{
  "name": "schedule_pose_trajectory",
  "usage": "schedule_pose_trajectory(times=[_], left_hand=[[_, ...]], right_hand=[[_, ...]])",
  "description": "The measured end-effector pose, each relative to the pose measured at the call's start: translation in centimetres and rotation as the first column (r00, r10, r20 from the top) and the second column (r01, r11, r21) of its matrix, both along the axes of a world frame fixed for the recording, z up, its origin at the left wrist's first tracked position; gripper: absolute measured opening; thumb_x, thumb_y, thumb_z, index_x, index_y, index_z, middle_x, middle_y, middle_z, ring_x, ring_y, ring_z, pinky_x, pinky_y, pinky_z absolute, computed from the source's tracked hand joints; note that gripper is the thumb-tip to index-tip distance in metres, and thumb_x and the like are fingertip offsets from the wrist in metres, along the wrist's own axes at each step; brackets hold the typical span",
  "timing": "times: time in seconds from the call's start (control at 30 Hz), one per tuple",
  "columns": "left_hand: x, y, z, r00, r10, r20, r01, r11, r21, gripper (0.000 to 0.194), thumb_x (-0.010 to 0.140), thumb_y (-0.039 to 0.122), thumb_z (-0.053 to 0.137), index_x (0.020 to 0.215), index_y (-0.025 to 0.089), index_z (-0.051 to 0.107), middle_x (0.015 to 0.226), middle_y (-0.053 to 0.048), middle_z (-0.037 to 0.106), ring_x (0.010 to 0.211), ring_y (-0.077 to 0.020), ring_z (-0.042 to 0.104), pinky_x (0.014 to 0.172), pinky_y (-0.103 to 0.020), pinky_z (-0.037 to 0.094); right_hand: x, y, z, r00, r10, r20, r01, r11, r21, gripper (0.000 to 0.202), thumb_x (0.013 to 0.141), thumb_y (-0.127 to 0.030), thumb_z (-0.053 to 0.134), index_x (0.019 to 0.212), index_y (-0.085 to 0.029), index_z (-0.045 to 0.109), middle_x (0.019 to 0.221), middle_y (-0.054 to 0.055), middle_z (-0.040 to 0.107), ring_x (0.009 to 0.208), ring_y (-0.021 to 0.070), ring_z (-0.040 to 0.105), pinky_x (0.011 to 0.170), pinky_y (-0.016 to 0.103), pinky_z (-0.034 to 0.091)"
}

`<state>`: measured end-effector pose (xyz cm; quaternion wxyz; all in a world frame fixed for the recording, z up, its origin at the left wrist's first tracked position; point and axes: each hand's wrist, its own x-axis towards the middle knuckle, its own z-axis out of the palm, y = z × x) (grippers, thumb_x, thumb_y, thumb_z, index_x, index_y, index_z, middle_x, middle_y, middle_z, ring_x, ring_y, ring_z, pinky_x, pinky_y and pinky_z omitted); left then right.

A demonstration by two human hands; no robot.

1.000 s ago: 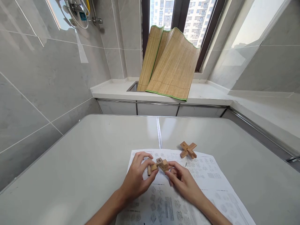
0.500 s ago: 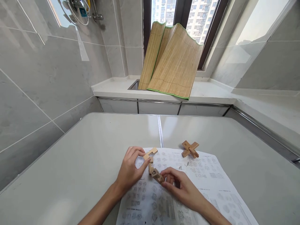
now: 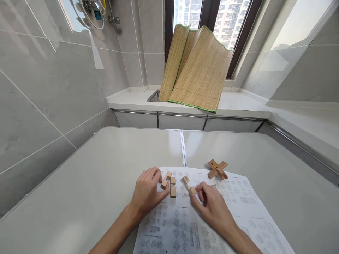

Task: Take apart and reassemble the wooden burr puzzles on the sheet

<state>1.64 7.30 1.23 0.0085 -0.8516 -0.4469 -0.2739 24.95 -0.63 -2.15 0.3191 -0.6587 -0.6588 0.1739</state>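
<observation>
Between the thumb and fingers of my left hand is a notched wooden puzzle piece, tilted over the paper. Just right of it, a second notched wooden piece lies upright along the sheet near my left thumb. My right hand pinches the near end of a third notched wooden piece, which has a dark number on its far end. Farther back to the right sits a cross-shaped wooden assembly marked with a 2; neither hand touches it.
A large printed sheet with rows of small diagrams lies under the pieces. It rests on a pale folding table with a centre seam. Beyond the table, a bamboo mat leans on a white ledge before a window.
The piece in my right hand has swung away from the middle piece and now points up and left. My left hand has turned its piece more upright. The view has shifted slightly.
</observation>
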Motion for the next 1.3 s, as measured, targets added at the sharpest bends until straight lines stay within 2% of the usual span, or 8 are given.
schedule_pose_trajectory(times=[0.2, 0.3, 0.43, 0.57, 0.63, 0.77, 1.03, 1.3], left_hand=[[0.2, -0.9, 0.7, 0.985, -0.169, -0.021, 0.163, 0.972, -0.168, 0.029, 0.068, 0.030, 0.068, 0.071, 0.023, 0.039, 0.072, 0.003, 0.051, 0.057, -0.0130, 0.045, 0.051, -0.027, 0.036], [0.7, -1.0, 0.8, 0.983, -0.157, 0.090, 0.167, 0.979, -0.117, 0.032, 0.068, 0.031, 0.072, 0.089, 0.022, 0.050, 0.091, -0.005, 0.060, 0.082, -0.0219, 0.059, 0.070, -0.034, 0.051], [0.9, -0.9, 0.4, 0.955, -0.255, 0.153, 0.279, 0.946, -0.163, 0.071, 0.073, 0.038, 0.081, 0.132, 0.021, 0.045, 0.135, -0.015, 0.055, 0.127, -0.0330, 0.052, 0.103, -0.048, 0.049], [0.6, -0.7, -0.3, 0.926, -0.351, 0.141, 0.378, 0.884, -0.275, 0.089, 0.075, 0.042, 0.086, 0.146, 0.026, 0.036, 0.145, -0.014, 0.052, 0.135, -0.0331, 0.048, 0.112, -0.051, 0.045], [0.6, -0.7, -0.4, 0.922, -0.360, 0.143, 0.387, 0.869, -0.309, 0.087, 0.078, 0.044, 0.085, 0.148, 0.028, 0.035, 0.144, -0.012, 0.054, 0.133, -0.0329, 0.051, 0.111, -0.051, 0.046], [0.7, -0.7, -0.4, 0.934, -0.325, 0.151, 0.358, 0.858, -0.368, 0.076, 0.081, 0.046, 0.081, 0.145, 0.031, 0.042, 0.138, -0.009, 0.059, 0.127, -0.0314, 0.056, 0.105, -0.049, 0.051], [1.0, -0.8, -0.9, 0.948, -0.273, 0.164, 0.317, 0.859, -0.403, 0.083, 0.080, 0.041, 0.083, 0.149, 0.032, 0.036, 0.129, -0.008, 0.062, 0.118, -0.0291, 0.062, 0.099, -0.046, 0.056], [-0.3, 1.4, -2.0, 0.994, -0.044, 0.095, 0.065, 0.971, -0.231, 0.071, 0.089, 0.042, 0.072, 0.146, 0.025, 0.035, 0.126, -0.012, 0.061, 0.113, -0.0311, 0.063, 0.094, -0.048, 0.055]], right_hand=[[0.0, 0.0, -0.7, 0.996, 0.017, 0.091, -0.023, 0.998, 0.058, 0.029, 0.090, -0.034, 0.062, 0.072, -0.025, 0.042, 0.057, -0.005, 0.046, 0.061, 0.0187, 0.049, 0.060, 0.030, 0.038], [0.1, 0.0, -0.9, 0.996, 0.043, 0.076, -0.048, 0.997, 0.059, 0.027, 0.093, -0.038, 0.063, 0.075, -0.025, 0.048, 0.060, -0.004, 0.050, 0.063, 0.0190, 0.051, 0.061, 0.030, 0.038], [0.1, 0.1, -0.8, 0.992, 0.126, 0.031, -0.127, 0.991, 0.039, 0.024, 0.096, -0.044, 0.064, 0.085, -0.023, 0.058, 0.062, -0.003, 0.054, 0.063, 0.0194, 0.052, 0.062, 0.031, 0.040], [0.1, 0.1, -0.6, 0.962, 0.272, 0.033, -0.273, 0.960, 0.067, 0.012, 0.101, -0.034, 0.059, 0.102, -0.026, 0.066, 0.076, 0.001, 0.063, 0.072, 0.0206, 0.057, 0.068, 0.033, 0.042], [0.1, 0.0, -0.6, 0.946, 0.319, 0.062, -0.324, 0.941, 0.093, 0.017, 0.104, -0.028, 0.051, 0.109, -0.028, 0.068, 0.086, 0.003, 0.067, 0.077, 0.0213, 0.059, 0.070, 0.034, 0.042], [0.1, 0.1, -0.5, 0.940, 0.332, 0.082, -0.340, 0.933, 0.120, 0.024, 0.105, -0.023, 0.046, 0.109, -0.029, 0.069, 0.087, 0.003, 0.067, 0.078, 0.0209, 0.061, 0.069, 0.034, 0.041], [0.0, 0.3, -0.3, 0.949, 0.307, 0.073, -0.315, 0.940, 0.129, 0.019, 0.102, -0.020, 0.049, 0.098, -0.026, 0.066, 0.078, 0.001, 0.065, 0.070, 0.0182, 0.058, 0.069, 0.033, 0.041], [0.2, 0.3, -0.1, 0.945, 0.321, 0.069, -0.327, 0.938, 0.116, 0.020, 0.102, -0.020, 0.048, 0.101, -0.025, 0.067, 0.078, 0.002, 0.066, 0.070, 0.0182, 0.058, 0.069, 0.033, 0.043]])
